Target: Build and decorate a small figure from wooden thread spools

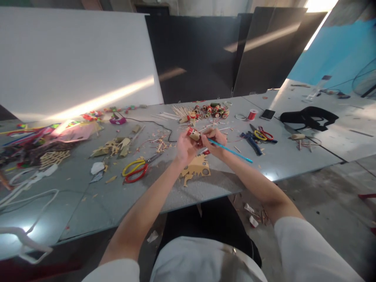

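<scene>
A: Clock positions are read from your hands, twelve o'clock pointing away from you across the worktop [164, 188]. What is shown at the centre?

B: Your left hand [185, 148] is closed around the tube [194, 134], a small pale piece with a red end, raised above the worktop. Your right hand [217, 139] is beside it, fingers bent around the blue rod [235, 151].

A: How does the rod lie in your grasp?

B: Its free end slants out towards four o'clock. The other end is hidden among your fingers, so whether it touches the tube cannot be told.

A: And nearest to you?

B: At six o'clock, partly beneath your left forearm, lies the jagged tan board [197, 168]. The scissors [135, 170], with one yellow and one red handle, lie at eight.

A: What surrounds the rest of your dial?

B: Wood scraps [114, 147] at nine; a heap of red-ended pieces [216, 111] between twelve and one, with thin sticks [178, 111] on its left; the red spool [252, 114] and phone [268, 114] near two; the blue pliers [252, 143] at three.
</scene>
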A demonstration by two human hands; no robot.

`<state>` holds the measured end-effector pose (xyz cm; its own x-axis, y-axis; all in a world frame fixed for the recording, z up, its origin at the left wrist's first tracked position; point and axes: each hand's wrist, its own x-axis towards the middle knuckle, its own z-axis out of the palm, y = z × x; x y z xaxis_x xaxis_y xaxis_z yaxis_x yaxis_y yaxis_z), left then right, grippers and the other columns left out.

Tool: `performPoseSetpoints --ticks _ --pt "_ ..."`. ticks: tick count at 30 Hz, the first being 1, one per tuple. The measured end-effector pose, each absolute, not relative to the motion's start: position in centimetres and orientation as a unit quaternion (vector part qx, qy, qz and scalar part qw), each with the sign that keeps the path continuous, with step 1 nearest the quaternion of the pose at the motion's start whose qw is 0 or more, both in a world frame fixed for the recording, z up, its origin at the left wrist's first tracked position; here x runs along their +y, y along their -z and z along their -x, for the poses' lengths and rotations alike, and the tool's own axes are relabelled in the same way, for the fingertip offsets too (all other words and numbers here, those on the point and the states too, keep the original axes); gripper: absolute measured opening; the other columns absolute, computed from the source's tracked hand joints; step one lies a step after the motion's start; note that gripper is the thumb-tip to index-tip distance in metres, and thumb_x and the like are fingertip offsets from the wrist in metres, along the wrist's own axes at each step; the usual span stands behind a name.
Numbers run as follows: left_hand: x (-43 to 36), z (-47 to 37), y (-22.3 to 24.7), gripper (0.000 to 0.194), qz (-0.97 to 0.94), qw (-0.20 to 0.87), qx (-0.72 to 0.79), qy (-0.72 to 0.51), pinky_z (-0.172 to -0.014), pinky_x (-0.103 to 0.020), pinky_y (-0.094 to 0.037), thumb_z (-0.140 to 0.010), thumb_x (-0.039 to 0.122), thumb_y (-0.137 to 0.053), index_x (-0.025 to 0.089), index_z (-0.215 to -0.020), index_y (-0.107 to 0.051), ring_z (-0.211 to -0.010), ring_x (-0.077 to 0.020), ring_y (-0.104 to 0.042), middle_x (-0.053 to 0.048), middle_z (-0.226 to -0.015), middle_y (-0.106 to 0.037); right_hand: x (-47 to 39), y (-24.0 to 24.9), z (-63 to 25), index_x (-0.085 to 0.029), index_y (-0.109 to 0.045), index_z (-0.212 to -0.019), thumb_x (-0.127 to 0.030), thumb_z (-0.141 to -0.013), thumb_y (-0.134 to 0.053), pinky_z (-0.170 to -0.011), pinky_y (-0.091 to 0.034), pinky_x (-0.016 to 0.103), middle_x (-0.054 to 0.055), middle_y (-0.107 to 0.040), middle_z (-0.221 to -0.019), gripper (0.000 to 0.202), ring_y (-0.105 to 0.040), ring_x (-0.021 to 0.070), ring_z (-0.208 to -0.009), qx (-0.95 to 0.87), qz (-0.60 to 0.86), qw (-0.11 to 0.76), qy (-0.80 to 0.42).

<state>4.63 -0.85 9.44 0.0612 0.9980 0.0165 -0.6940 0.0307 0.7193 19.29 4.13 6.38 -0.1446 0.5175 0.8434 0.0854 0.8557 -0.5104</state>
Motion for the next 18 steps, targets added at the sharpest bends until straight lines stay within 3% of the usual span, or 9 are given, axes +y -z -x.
performPoseSetpoints --ticks 3,10,18 --pt "-0.9 -4.0 -8.2 0.037 -0.272 0.662 0.277 -0.641 -0.068 -0.031 -0.056 -0.103 0.054 -0.05 0.022 -0.096 -0.068 -0.08 -0.0216 -0.071 -0.008 -0.084 -0.071 4.0 -5.5 -19.0 -0.027 -0.053 -0.087 -0.056 -0.104 -0.062 -0.073 -0.059 0.032 0.006 -0.074 -0.09 0.035 -0.072 0.0184 -0.078 -0.785 0.189 0.576 -0.13" --pt "-1.0 -4.1 -6.8 0.035 -0.253 0.652 0.275 -0.66 -0.061 -0.027 -0.053 -0.101 0.05 -0.051 0.021 -0.092 -0.068 -0.072 -0.0187 -0.07 -0.005 -0.075 -0.068 5.3 -3.7 -19.1 -0.025 -0.062 -0.103 -0.05 -0.108 -0.061 -0.074 -0.056 0.028 0.009 -0.076 -0.099 0.026 -0.073 0.0187 -0.085 -0.856 0.155 0.49 -0.062" --pt "-0.4 -4.0 -6.3 0.032 -0.244 0.655 0.238 -0.675 -0.058 -0.025 -0.051 -0.102 0.047 -0.053 0.022 -0.085 -0.063 -0.069 -0.0168 -0.068 -0.004 -0.075 -0.066 6.0 -3.3 -18.9 -0.024 -0.057 -0.103 -0.043 -0.112 -0.056 -0.071 -0.055 0.027 0.007 -0.073 -0.096 0.02 -0.072 0.0173 -0.083 -0.865 0.105 0.491 0.0"
